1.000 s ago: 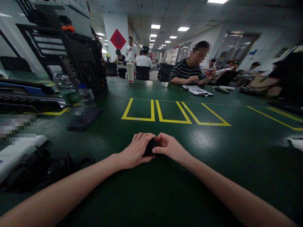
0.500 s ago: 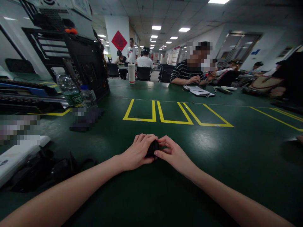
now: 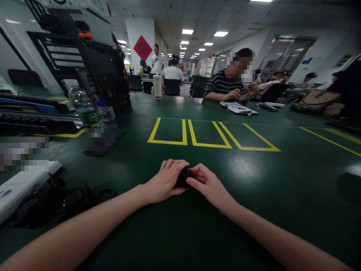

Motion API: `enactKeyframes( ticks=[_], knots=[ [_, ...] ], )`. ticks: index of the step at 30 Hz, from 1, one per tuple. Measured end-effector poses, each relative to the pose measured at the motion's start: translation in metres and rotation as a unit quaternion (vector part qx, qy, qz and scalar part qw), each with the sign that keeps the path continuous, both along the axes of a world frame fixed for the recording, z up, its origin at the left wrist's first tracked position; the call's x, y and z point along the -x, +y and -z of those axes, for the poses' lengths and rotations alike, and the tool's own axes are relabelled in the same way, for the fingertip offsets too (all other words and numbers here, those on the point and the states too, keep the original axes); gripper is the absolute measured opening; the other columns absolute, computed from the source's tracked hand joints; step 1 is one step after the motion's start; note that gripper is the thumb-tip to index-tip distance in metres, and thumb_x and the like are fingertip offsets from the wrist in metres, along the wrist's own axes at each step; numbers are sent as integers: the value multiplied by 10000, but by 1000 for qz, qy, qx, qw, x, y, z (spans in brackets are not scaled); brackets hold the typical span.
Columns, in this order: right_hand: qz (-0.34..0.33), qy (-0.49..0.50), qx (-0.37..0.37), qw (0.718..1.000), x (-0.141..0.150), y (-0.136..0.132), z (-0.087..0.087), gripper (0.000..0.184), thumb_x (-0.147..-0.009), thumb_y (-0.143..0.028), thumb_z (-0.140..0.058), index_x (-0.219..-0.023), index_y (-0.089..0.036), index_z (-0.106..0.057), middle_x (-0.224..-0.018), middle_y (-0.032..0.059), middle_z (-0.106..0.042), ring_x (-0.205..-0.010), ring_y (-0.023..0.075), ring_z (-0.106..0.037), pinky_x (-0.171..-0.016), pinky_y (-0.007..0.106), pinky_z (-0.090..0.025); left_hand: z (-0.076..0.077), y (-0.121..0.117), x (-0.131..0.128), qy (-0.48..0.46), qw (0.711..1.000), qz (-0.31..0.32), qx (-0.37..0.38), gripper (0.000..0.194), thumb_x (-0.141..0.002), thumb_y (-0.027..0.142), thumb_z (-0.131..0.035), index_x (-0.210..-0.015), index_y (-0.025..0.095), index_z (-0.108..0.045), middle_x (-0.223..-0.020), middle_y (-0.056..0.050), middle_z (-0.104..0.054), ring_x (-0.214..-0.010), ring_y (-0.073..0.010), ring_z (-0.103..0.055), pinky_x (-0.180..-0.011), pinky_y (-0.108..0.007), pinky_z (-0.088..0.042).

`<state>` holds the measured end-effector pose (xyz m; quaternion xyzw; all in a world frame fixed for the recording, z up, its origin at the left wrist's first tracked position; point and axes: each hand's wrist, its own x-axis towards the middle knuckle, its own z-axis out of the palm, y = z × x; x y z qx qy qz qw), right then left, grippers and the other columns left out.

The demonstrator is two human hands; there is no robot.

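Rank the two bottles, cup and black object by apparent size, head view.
1. Green-labelled bottle
2. Blue-capped bottle
Unsure: cup and black object look alike; left hand partly hides the latter.

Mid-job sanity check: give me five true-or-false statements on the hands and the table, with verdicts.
1. The left hand is around a small black object. True.
2. The right hand has its thumb and fingertips at the black object's side. True.
3. The black object is inside a taped rectangle. False: it is nearer the camera than the yellow tape frames.
4. The white cup is lying on its side. False: it stands upright.
5. A clipboard lies before the person in the striped top. True.
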<state>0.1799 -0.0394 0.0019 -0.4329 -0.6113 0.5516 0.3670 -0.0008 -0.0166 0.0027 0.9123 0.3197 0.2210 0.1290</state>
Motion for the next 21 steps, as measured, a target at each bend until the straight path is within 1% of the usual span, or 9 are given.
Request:
enactKeyframes(
  ticks=[2,4,7,11,15,17,21],
  knots=[
    [-9,14,19,1000,-2,3,1,283,-724,-248,-591,-964,-202,-447,-944,24,-560,-900,166,-570,-798,354,-479,0,0,0,2,1000,1,2,612,-726,242,-600,-1219,208,-239,-1202,-88,-389,-1043,-236,-380,-888,-390,-309],
    [-24,16,21,999,-3,5,2,325,-710,-228,-606,-990,-207,-440,-940,21,-556,-876,164,-580,-791,358,-484,0,0,0,3,1000,1,4,610,-727,242,-598,-1220,211,-239,-1204,-88,-387,-1046,-239,-377,-888,-394,-308],
    [-44,14,3,999,-3,4,0,254,-718,-210,-594,-939,-210,-470,-965,8,-540,-834,149,-592,-771,340,-493,0,-1,1,0,1000,2,4,612,-730,243,-595,-1221,214,-233,-1204,-89,-389,-1040,-239,-381,-885,-396,-310],
    [-42,16,-17,999,-2,-1,-4,240,-730,-203,-581,-943,-226,-474,-1011,-4,-525,-844,141,-594,-776,318,-493,0,-1,1,3,1000,3,3,626,-722,224,-600,-1222,220,-225,-1208,-87,-385,-1042,-238,-379,-888,-394,-306],
    [-26,24,-16,999,0,-1,-5,155,-769,-249,-530,-910,-213,-477,-922,-2,-554,-785,132,-603,-730,308,-508,0,0,0,2,1000,3,3,625,-724,240,-598,-1223,226,-222,-1204,-82,-386,-1039,-236,-379,-883,-390,-307],
    [-28,33,-11,999,0,1,-4,173,-750,-232,-555,-896,-208,-465,-891,-4,-559,-791,140,-605,-725,311,-509,0,0,0,2,1000,2,3,622,-723,244,-600,-1220,222,-228,-1199,-81,-389,-1037,-235,-380,-883,-388,-305],
    [-15,26,-3,1000,-2,6,-2,255,-711,-213,-597,-929,-197,-465,-984,22,-541,-877,162,-584,-759,332,-502,1,1,-1,-1,1000,0,0,623,-713,235,-606,-1215,223,-237,-1193,-78,-395,-1029,-235,-383,-874,-385,-310]
  ],
)
